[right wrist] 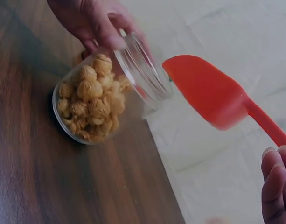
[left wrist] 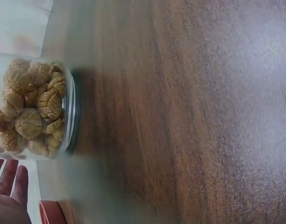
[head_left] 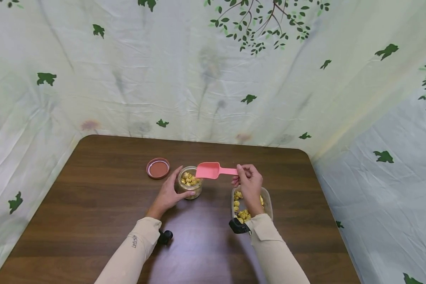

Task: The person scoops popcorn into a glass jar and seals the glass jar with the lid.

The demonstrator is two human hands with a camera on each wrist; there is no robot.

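Observation:
A glass jar (head_left: 196, 192) stands upright on the table, partly filled with caramel popcorn (right wrist: 94, 105). My left hand (head_left: 168, 196) grips it from the left, thumb across the near side and fingers round the far side. Over the jar's right rim hovers the bowl of a pink scoop (head_left: 209, 170), with no popcorn showing in it. My right hand (head_left: 249, 185) pinches the scoop's handle at its right end. Below that hand sits a clear plastic container (head_left: 268, 199) holding more popcorn (head_left: 243, 215), partly hidden by the hand and wrist.
The jar's red-brown lid (head_left: 157, 169) lies on the table (head_left: 110, 205), behind and left of the jar. A patterned cloth (head_left: 177, 71) hangs behind the table's far edge and along both sides. Each wrist wears a dark device.

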